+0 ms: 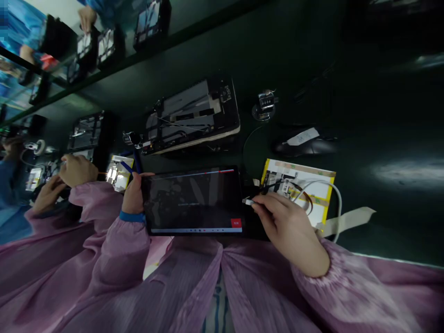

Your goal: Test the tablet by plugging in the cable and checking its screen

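The black rectangular tablet [192, 201], a slim unit with a glossy glass face, sits screen up at the near edge of the dark green counter [378, 88], its long axis running left to right. The screen is dark and reflective, with a thin white-and-red line along its far side and a small red button in its near right corner.

The left hand [133, 196] is closed on the tablet's left short edge, with one finger laid along the far edge. Its pale pink pleated sleeve [125, 245] ends in a blue cuff. The right hand [289, 231] is closed in a pinch on a small white plug [248, 201], which points left at the tablet's right edge, just beside it. Whether the plug is seated cannot be determined.

A black cable [274, 186] runs right from that area over a white card with yellow edges [298, 185]. A looped white cable [336, 199] and a beige tape strip [347, 222] lie at the card's right side. Farther off stands an opened dark tablet housing with exposed wires [190, 115], with a metal tally counter [265, 104] and a black computer mouse bearing a white label [305, 145] to its right. A co-worker's hands [78, 170] work at the left, on a separate white-and-yellow card [120, 173].
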